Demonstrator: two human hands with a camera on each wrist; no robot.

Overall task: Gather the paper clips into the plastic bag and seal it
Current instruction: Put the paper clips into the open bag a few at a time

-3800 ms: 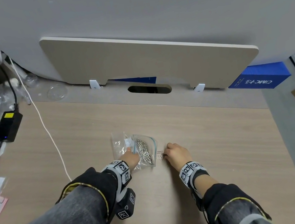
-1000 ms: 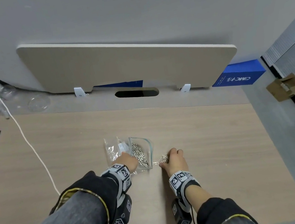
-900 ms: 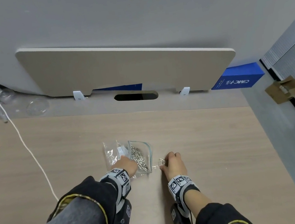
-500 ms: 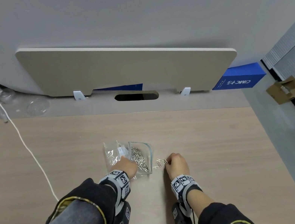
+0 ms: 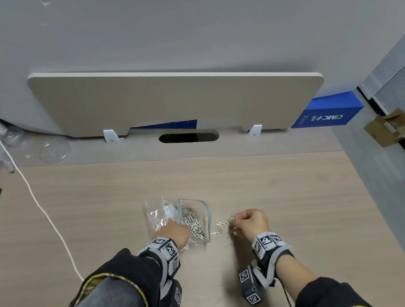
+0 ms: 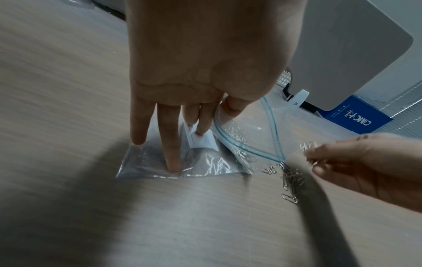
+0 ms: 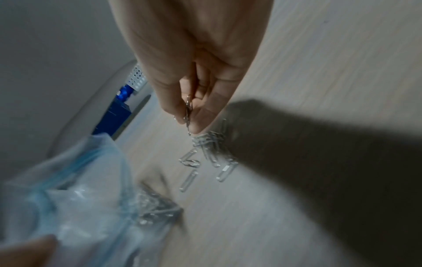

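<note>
The plastic bag [image 5: 196, 222] lies flat near the middle of the counter [image 5: 297, 190], its blue-lined mouth gaping toward the right, a heap of clips already inside. The left hand [image 5: 175, 235] pins it with straight fingers [image 6: 171, 144], thumb lifting the upper lip. Just right of the mouth, loose paper clips [image 5: 223, 232] lie scattered on bare wood. The right hand [image 5: 251, 223] hovers above them, pinching a few between thumb and fingertips. Open wood surrounds both hands; a white cable [image 5: 40, 209] runs well apart on the left.
</note>
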